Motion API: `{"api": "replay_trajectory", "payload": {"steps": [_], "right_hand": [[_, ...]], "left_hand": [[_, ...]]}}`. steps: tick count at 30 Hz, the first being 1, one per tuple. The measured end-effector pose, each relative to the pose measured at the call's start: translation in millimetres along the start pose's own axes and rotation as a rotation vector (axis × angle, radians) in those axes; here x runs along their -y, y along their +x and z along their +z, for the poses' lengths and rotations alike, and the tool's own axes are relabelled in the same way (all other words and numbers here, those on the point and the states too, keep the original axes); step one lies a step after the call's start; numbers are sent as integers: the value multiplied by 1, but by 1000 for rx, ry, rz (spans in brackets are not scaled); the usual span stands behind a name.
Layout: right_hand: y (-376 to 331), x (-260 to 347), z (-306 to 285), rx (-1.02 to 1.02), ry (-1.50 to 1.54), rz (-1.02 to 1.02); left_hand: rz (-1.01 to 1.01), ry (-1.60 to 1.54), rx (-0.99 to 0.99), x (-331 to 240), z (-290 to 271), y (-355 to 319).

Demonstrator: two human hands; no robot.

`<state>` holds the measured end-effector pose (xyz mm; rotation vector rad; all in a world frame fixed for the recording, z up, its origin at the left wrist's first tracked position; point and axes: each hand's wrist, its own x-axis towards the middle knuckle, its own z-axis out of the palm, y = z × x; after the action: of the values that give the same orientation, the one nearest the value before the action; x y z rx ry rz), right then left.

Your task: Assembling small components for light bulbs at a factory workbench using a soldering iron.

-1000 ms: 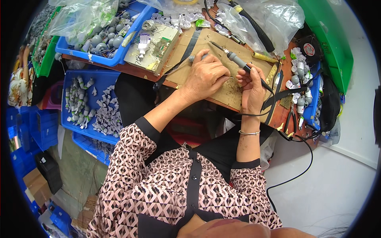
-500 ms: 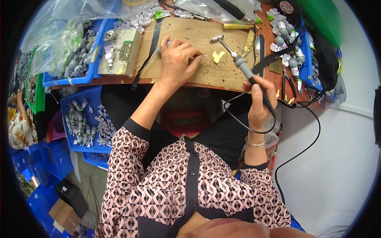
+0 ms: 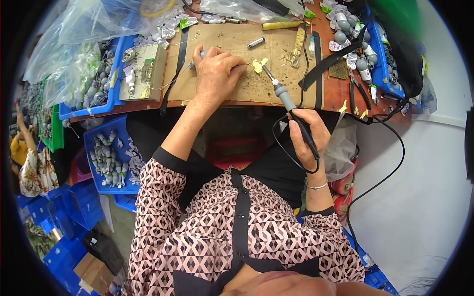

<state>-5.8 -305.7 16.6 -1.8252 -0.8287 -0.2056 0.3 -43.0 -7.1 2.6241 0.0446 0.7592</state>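
Note:
My right hand point(image 3: 309, 133) grips a soldering iron point(image 3: 286, 98) with a grey and black handle. Its metal tip points away from me and meets, or nearly meets, some crumbly yellow pieces point(image 3: 257, 66) on the cardboard sheet point(image 3: 217, 37). On the left part of that sheet, my left hand point(image 3: 217, 74) is closed, with thumb and forefinger together. A small grey bulb point(image 3: 203, 53) shows beside its fingers, mostly covered by them. Whatever lies at the thumb tip is too small to make out. A short metal cylinder point(image 3: 256, 43) lies beyond the yellow pieces.
Blue trays of grey bulbs stand left point(image 3: 116, 81) and right point(image 3: 382, 64). A pale box point(image 3: 148, 74) sits by the left tray. Pliers point(image 3: 359, 93) and a screwdriver point(image 3: 311, 44) lie at right. The iron's cable hangs beside my right arm. Another person's arm point(image 3: 23, 126) shows far left.
The soldering iron's tip has come from near the metal cylinder down to the yellow pieces. My left hand stays closed in about the same place. The whole view has shifted slightly.

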Motion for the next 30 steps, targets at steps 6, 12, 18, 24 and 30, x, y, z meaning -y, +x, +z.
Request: {"api": "replay_trajectory", "payload": {"steps": [6,12,18,24,30], "right_hand": [[2,4,1,35,-64,-55],[3,5,1,46,-80,-84],[5,7,3,61,-103,-114],[7,7,4,84,-125,-127],[8,7,6,95,-127,-135]], "left_hand": [[-33,-54,83,-1,-5,6],[-17,-68,89,0,-5,11],[9,-26,141,1,-7,14],[7,-38,199,1,-8,17],[21,-38,195,3,-8,17]]}}
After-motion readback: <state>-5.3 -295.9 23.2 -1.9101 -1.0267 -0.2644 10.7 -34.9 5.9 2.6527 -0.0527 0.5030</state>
